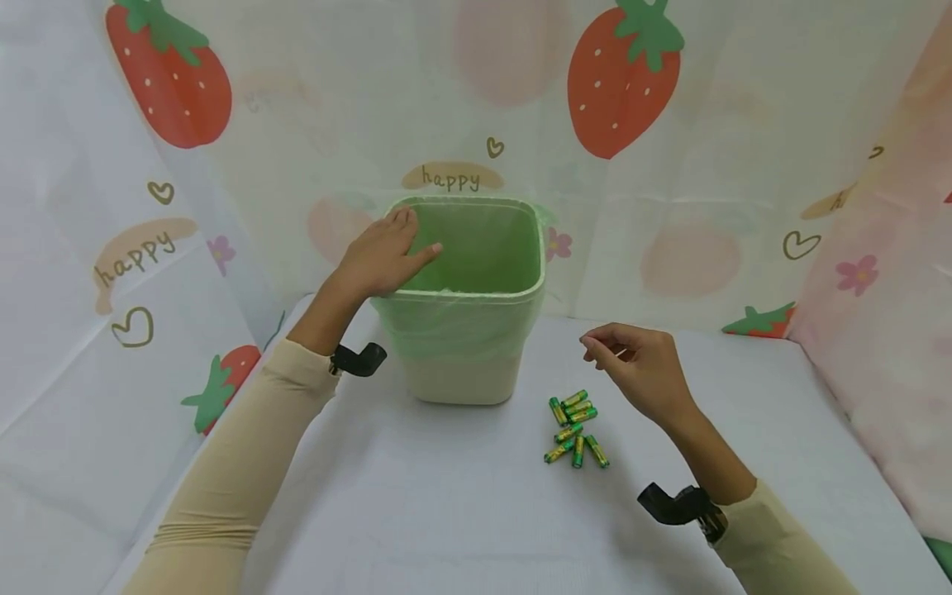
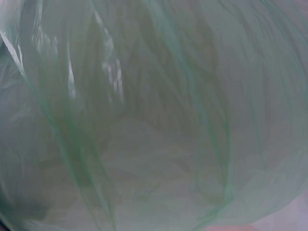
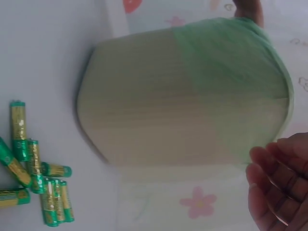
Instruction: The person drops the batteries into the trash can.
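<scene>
A pale green bin (image 1: 464, 380) stands upright, its upper part covered by a thin green plastic bag (image 1: 461, 326) folded over the rim. My left hand (image 1: 383, 252) lies over the bin's left rim, fingers extended, thumb reaching above the opening. Only wrinkled see-through bag (image 2: 159, 120) fills the left wrist view. To the right of the bin my right hand (image 1: 640, 364) hovers with loosely bent fingers, thumb near the index finger, nothing visible between them. Below it, several green-and-gold batteries (image 1: 578, 447) lie in a loose cluster on the table; they appear at left in the right wrist view.
The white-covered table (image 1: 446, 512) carries the bin and batteries. Behind it hangs a cloth backdrop (image 1: 335, 99) printed with strawberries, hearts and "happy", close behind the bin. A black wrist camera (image 1: 673, 504) is strapped to each arm.
</scene>
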A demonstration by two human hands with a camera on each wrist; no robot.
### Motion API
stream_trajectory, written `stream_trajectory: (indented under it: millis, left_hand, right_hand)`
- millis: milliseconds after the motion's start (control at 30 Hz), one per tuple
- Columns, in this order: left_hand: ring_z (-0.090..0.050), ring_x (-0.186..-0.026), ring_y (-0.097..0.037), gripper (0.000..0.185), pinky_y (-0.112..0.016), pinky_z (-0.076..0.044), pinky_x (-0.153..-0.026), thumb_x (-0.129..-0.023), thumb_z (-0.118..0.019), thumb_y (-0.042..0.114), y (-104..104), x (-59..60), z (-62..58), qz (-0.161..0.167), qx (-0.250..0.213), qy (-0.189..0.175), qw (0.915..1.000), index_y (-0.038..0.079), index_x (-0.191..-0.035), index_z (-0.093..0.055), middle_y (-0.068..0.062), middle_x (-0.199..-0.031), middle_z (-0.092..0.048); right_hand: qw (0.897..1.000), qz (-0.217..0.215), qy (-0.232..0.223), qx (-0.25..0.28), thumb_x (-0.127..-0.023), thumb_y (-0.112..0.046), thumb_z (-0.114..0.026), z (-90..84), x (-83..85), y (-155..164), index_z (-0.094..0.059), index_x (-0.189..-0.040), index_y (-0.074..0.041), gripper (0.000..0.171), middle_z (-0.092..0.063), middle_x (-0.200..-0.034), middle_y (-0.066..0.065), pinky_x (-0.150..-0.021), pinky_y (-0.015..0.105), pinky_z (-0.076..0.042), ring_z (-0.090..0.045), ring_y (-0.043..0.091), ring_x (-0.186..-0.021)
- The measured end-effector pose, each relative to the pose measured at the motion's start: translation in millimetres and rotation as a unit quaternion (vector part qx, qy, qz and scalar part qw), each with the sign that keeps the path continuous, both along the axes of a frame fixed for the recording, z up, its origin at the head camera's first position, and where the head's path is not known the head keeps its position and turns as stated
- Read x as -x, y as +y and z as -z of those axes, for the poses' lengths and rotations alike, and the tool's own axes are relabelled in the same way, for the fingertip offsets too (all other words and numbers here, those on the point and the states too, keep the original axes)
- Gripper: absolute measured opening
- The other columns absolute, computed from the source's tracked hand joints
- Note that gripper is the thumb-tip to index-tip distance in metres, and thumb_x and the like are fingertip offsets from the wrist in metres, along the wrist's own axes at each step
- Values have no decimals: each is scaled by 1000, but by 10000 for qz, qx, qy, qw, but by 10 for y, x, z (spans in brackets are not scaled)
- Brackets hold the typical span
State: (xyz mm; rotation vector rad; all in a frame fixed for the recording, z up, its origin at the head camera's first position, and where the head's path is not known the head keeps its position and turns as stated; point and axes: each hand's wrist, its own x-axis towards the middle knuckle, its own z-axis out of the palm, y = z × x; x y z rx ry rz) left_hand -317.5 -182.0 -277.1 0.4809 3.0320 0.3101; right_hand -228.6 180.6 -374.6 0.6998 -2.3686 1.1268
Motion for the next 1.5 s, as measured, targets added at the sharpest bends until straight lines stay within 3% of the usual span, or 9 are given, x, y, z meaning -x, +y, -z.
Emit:
stream_trajectory:
  millis: [200,900,1267,1500]
  left_hand:
    - [4,-156,-34,84,-47,-2,-126,-109,-28,55,-3,10,-3,23,31,62,10000,-6,-160,0,-23,-168,5]
    - [3,-156,-33,83,-46,-2,-126,-109,-29,54,-2,11,0,-9,10,78,10000,-6,-159,-1,-23,-168,4]
    - [2,-156,-34,83,-47,-4,-126,-110,-31,53,-2,19,16,30,25,138,9999,-8,-159,-4,-24,-168,2]
    - [2,-156,-34,83,-47,-4,-126,-109,-30,53,2,27,28,11,16,120,9999,-7,-159,-2,-23,-168,2]
  right_hand:
    - [10000,16,-82,10,-98,-14,-71,141,-42,46,-79,-96,-9,10,-74,-77,-3,-59,21,-55,-68,17,-63]
    - [9982,126,-535,-251,-97,-15,-71,572,-311,229,-79,-97,-13,8,-75,-80,-4,-61,25,-57,-68,11,-67]
    - [9925,275,-1109,-434,-92,-11,-77,868,-411,284,-79,-98,-15,8,-75,-84,-9,-65,25,-57,-66,7,-71]
    - [9878,433,-1272,-782,-89,-9,-79,1052,-445,284,-78,-102,-8,13,-73,-84,-6,-61,24,-54,-66,9,-72]
